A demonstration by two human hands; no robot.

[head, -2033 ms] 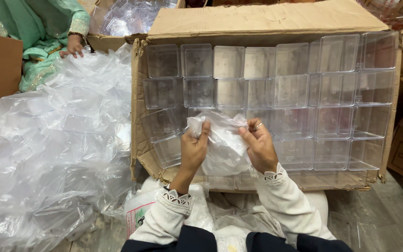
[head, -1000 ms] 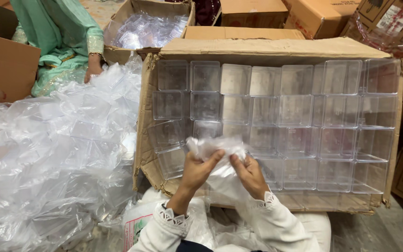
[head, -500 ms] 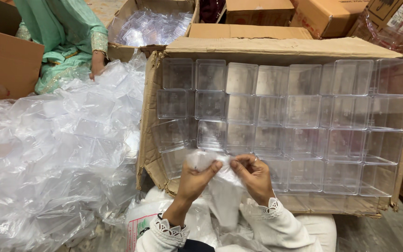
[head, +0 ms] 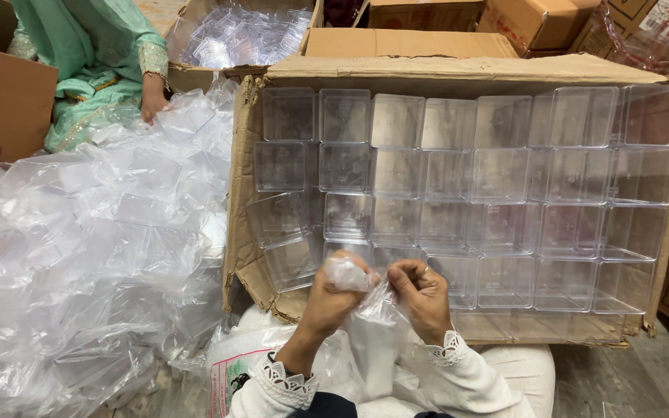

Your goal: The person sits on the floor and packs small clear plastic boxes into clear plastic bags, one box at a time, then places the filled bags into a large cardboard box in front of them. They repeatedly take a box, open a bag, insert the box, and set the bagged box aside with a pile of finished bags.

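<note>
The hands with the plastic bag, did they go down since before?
Yes. Both hands, left and right, and the bag have dropped against the cardboard box: earlier they covered its middle rows of clear containers, now only its bottom row.

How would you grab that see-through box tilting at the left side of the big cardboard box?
Probably by the tilted clear box's open rim, coming from the front. It tips outward from the cardboard carton, so its top and bottom walls look free, while its neighbours sit packed tight.
</note>
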